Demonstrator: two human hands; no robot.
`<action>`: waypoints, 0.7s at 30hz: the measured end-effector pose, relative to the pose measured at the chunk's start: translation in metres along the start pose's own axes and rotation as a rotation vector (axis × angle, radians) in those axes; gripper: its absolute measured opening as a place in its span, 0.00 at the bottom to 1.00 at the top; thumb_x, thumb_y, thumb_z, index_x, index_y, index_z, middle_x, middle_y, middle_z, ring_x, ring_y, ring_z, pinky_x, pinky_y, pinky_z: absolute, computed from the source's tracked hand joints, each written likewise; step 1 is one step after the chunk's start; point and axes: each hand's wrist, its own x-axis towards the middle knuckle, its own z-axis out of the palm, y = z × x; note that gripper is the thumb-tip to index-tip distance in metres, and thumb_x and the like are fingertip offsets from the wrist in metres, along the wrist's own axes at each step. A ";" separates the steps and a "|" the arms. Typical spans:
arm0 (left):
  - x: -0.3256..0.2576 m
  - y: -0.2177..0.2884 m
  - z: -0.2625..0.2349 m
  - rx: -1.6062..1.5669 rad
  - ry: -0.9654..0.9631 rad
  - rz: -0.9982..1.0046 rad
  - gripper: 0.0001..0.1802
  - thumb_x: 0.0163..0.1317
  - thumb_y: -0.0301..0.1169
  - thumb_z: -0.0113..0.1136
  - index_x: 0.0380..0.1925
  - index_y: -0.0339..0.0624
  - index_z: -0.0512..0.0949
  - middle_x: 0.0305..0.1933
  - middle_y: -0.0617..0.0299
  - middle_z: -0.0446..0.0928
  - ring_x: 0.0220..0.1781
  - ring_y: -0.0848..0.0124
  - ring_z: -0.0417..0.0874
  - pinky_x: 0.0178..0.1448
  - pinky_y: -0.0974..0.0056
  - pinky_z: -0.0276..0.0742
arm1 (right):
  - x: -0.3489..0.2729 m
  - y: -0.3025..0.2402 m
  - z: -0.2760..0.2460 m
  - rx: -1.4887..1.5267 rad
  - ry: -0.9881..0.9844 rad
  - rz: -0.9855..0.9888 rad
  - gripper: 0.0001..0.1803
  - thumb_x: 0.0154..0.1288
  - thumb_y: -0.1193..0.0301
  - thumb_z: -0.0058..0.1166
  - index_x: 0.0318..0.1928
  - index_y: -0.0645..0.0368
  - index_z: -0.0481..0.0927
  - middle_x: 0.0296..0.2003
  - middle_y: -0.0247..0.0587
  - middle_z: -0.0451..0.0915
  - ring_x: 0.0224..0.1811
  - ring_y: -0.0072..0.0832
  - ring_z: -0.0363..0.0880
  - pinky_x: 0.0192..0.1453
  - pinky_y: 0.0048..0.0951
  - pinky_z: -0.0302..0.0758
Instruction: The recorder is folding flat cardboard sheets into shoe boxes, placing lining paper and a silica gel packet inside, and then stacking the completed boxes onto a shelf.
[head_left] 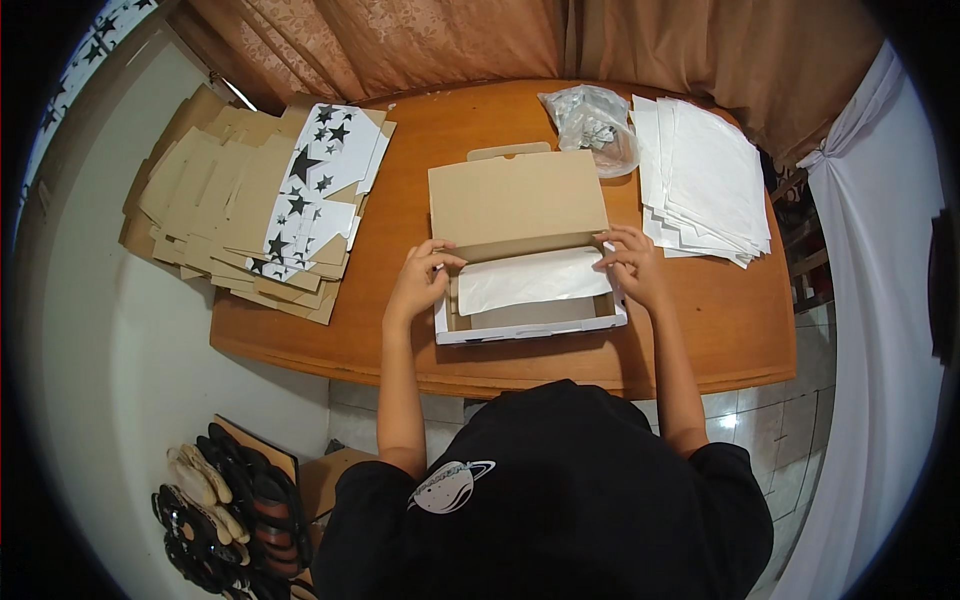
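One open cardboard box (530,332) sits on the wooden table (720,325), near the edge closest to the person. It is plain brown inside, its low front wall shows white outside, and its brown lid (518,198) stands raised at the far side, with a narrow tab along the top. One white sheet (530,283), smooth and slightly glossy, spans the box opening, its lower edge bowed and the box floor showing below it. Both bare hands are at work here: the left hand (425,275) pinches the sheet's left end between bent fingers and thumb, and the right hand (632,265) pinches the right end, with other fingers up by the lid's lower corner. Beyond the box lies one clear plastic bag (588,120), crumpled, its contents too blurred to name. To its right is one pile of white sheets (705,175), fanned unevenly (several layers, too overlapped to count). On the left rests one heap of flat brown cardboard (210,190), also many pieces deep, with white, black-starred cardboard (305,190) on its right side. Several shoes (270,500), crowded together, stand at lower left.
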 end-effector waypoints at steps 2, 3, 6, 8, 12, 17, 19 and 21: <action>-0.006 0.012 0.000 0.021 -0.017 -0.018 0.15 0.44 0.20 0.47 0.28 0.46 0.82 0.47 0.62 0.75 0.49 0.64 0.69 0.49 0.65 0.66 | -0.010 -0.008 -0.001 -0.023 -0.052 0.011 0.14 0.44 0.75 0.44 0.26 0.48 0.85 0.51 0.33 0.74 0.62 0.41 0.59 0.66 0.45 0.48; -0.009 0.020 0.000 0.044 -0.033 -0.033 0.15 0.43 0.22 0.48 0.28 0.47 0.83 0.49 0.62 0.74 0.51 0.63 0.68 0.53 0.63 0.64 | -0.015 -0.016 -0.002 -0.131 -0.102 -0.021 0.15 0.43 0.74 0.44 0.27 0.48 0.85 0.54 0.33 0.71 0.64 0.44 0.53 0.67 0.52 0.41; -0.018 0.043 0.010 -0.018 -0.185 0.133 0.15 0.41 0.25 0.50 0.29 0.50 0.83 0.49 0.62 0.74 0.51 0.63 0.68 0.57 0.60 0.60 | -0.023 -0.027 0.002 -0.184 -0.200 -0.022 0.17 0.42 0.71 0.42 0.28 0.45 0.85 0.61 0.32 0.63 0.70 0.48 0.38 0.64 0.66 0.20; -0.022 0.050 0.022 0.051 -0.247 0.163 0.11 0.47 0.31 0.53 0.28 0.51 0.84 0.49 0.63 0.74 0.52 0.63 0.67 0.58 0.59 0.56 | -0.024 -0.034 0.002 -0.257 -0.214 -0.030 0.17 0.44 0.70 0.43 0.30 0.44 0.86 0.63 0.32 0.61 0.70 0.48 0.34 0.63 0.66 0.17; -0.027 0.043 0.047 0.131 -0.280 0.130 0.20 0.59 0.45 0.51 0.20 0.44 0.83 0.45 0.63 0.75 0.50 0.65 0.68 0.56 0.59 0.53 | -0.024 -0.040 0.006 -0.299 -0.211 -0.028 0.13 0.50 0.67 0.45 0.29 0.45 0.86 0.64 0.32 0.59 0.71 0.48 0.32 0.61 0.66 0.14; -0.027 0.034 0.051 0.269 -0.356 0.003 0.20 0.61 0.44 0.47 0.26 0.43 0.83 0.44 0.62 0.75 0.51 0.66 0.68 0.54 0.58 0.54 | -0.027 -0.040 0.006 -0.321 -0.190 0.002 0.14 0.56 0.65 0.43 0.34 0.46 0.85 0.66 0.34 0.55 0.70 0.49 0.32 0.62 0.66 0.16; -0.026 0.046 0.040 0.286 -0.239 -0.002 0.21 0.62 0.45 0.45 0.32 0.42 0.81 0.48 0.60 0.74 0.53 0.64 0.67 0.55 0.56 0.54 | -0.030 -0.037 0.008 -0.291 -0.132 0.077 0.15 0.58 0.64 0.42 0.41 0.47 0.82 0.66 0.35 0.55 0.70 0.49 0.32 0.62 0.66 0.19; -0.027 0.047 0.034 0.303 -0.118 -0.010 0.23 0.63 0.46 0.43 0.38 0.40 0.80 0.51 0.57 0.72 0.56 0.62 0.66 0.57 0.53 0.53 | -0.032 -0.034 0.014 -0.261 -0.074 0.148 0.18 0.61 0.62 0.40 0.48 0.48 0.78 0.66 0.36 0.54 0.70 0.50 0.33 0.62 0.67 0.21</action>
